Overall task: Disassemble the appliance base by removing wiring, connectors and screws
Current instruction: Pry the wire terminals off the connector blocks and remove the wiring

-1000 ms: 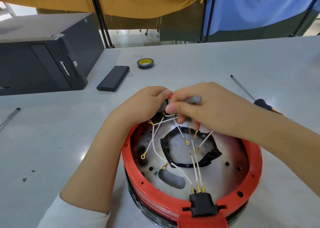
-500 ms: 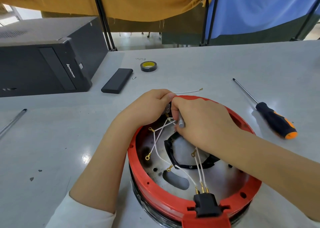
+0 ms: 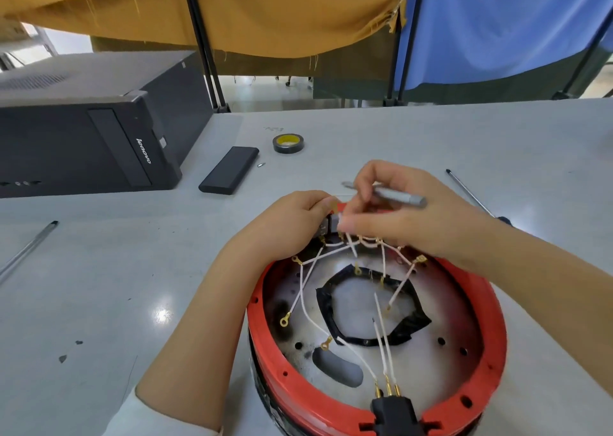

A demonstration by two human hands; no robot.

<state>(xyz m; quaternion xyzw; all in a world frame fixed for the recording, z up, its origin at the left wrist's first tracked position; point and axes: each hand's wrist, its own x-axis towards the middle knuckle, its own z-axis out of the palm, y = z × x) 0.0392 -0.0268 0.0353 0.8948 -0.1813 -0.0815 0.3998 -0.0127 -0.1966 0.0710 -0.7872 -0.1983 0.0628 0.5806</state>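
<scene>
The round appliance base [image 3: 298, 399] has a red rim and a metal floor with a black gasket ring [image 3: 331, 319]. White wires [image 3: 303, 298] with gold ring terminals fan out from a small component at the far rim. A black connector [image 3: 393, 412] with three gold pins sits at the near rim. My left hand [image 3: 292, 223] grips that far-rim component. My right hand [image 3: 394, 210] holds a thin grey screwdriver [image 3: 401, 195] across its fingers while its fingertips pinch the wires beside the component.
A black computer tower [image 3: 83, 137] lies at the left. A black flat case [image 3: 229, 170], a small loose screw [image 3: 261, 165] and a tape roll [image 3: 289, 142] lie beyond the base. A long screwdriver [image 3: 464, 187] lies at the right, a metal rod [image 3: 26, 250] at the left.
My right hand has lifted off the base floor and turned, so the grey screwdriver now lies level above the rim. My left hand stays on the component.
</scene>
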